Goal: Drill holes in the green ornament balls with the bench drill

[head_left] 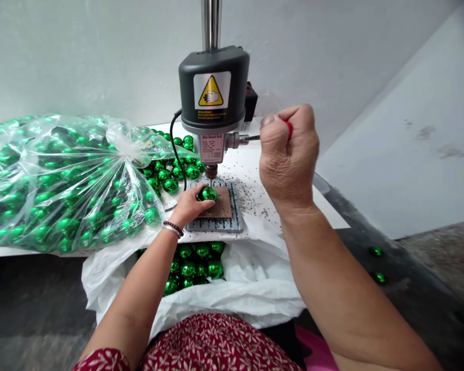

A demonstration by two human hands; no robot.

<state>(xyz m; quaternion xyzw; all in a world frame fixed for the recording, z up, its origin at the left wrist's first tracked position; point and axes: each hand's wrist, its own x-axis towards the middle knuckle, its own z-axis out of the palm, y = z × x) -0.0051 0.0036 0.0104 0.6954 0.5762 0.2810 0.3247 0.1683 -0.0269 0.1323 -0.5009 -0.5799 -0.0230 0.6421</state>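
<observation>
A shiny green ball (209, 194) is pinched between the thumb and fingers of my left hand (192, 205). It rests on a brown board (225, 206) lying over the grey base plate (237, 222) of a small bench drill (212, 118). Straight above the ball is the thin drill bit (211, 182), its tip at or very close to the ball's top; whether it has gone in I cannot tell. My right hand (289, 154) is closed in a fist around the drill's feed lever (252, 138), and a bit of red shows between the fingers.
To the left lies a knotted clear plastic bag (73, 190) full of green balls, with loose ones (170, 185) beside it. Dark shavings dot the white table (263, 180). Below its front edge, a white sack (251, 293) holds more balls. A few balls (378, 278) lie on the floor.
</observation>
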